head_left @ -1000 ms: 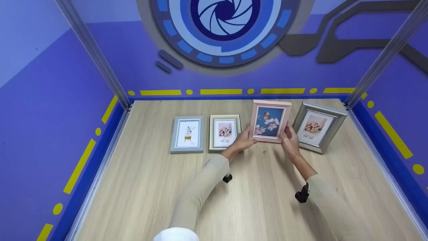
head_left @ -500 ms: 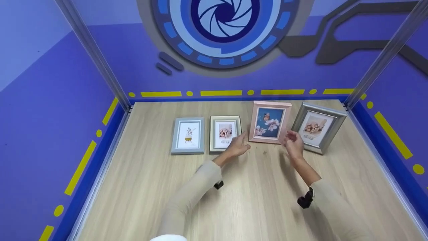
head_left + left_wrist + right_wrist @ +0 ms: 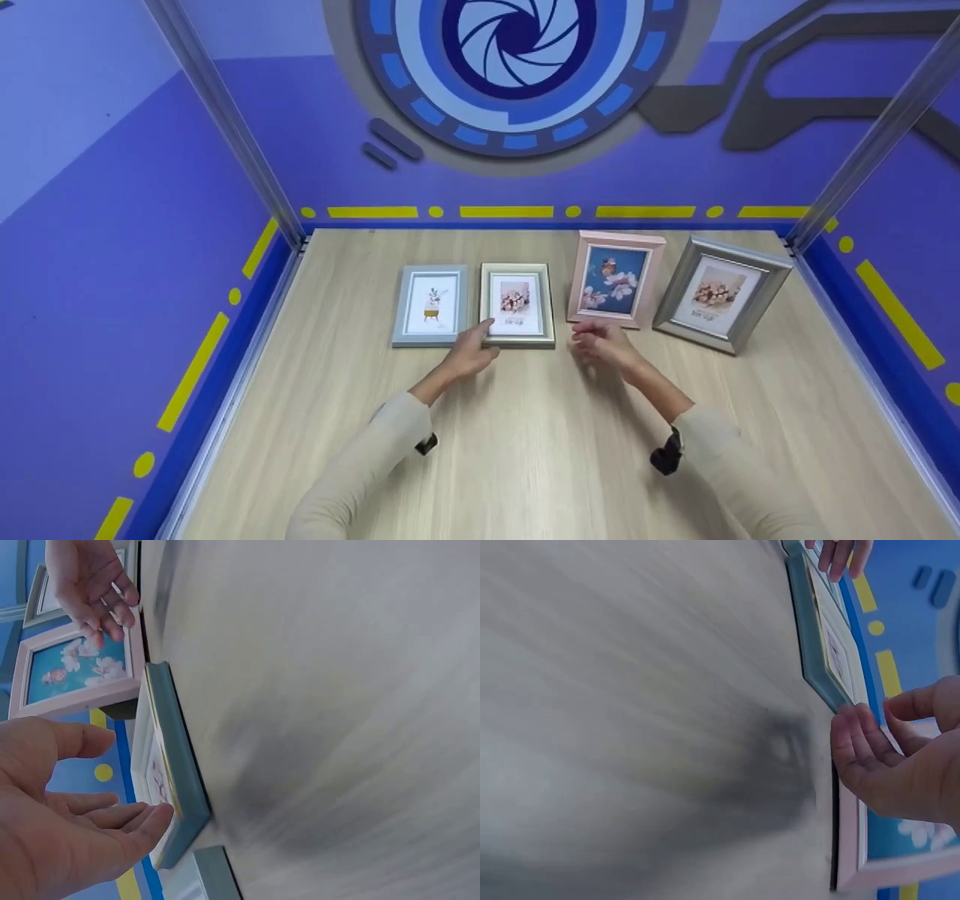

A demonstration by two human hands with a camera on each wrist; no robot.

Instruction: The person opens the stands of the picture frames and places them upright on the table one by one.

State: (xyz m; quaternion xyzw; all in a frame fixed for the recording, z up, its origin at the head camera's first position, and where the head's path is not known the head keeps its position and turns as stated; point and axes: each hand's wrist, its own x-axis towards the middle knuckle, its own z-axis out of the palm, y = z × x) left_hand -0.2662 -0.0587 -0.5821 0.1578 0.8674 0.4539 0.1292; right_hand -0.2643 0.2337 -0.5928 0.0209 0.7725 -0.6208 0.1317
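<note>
Over the lower left corner of a cream photo frame [image 3: 517, 300] is my left hand [image 3: 469, 354], fingers loosely bent and thumb apart. That frame lies flat on the table, its thick greenish side [image 3: 180, 765] showing in the left wrist view. My right hand [image 3: 609, 346] hovers before the lower edge of a pink photo frame [image 3: 616, 281] with a blossom picture; its fingers are relaxed and hold nothing. The pink frame stands upright, leaning back. A light blue-grey photo frame [image 3: 431, 304] lies flat to the left of the cream one.
A silver photo frame [image 3: 716, 296] stands turned at an angle right of the pink one. Blue panels with yellow marks [image 3: 506, 212] wall the wooden table [image 3: 517, 435] at the back and both sides, with metal posts [image 3: 232, 127] in the corners.
Both hands have let go of the pink frame, which stays standing. My left hand has moved left to the cream frame's lower left corner; my right hand has come left and nearer.
</note>
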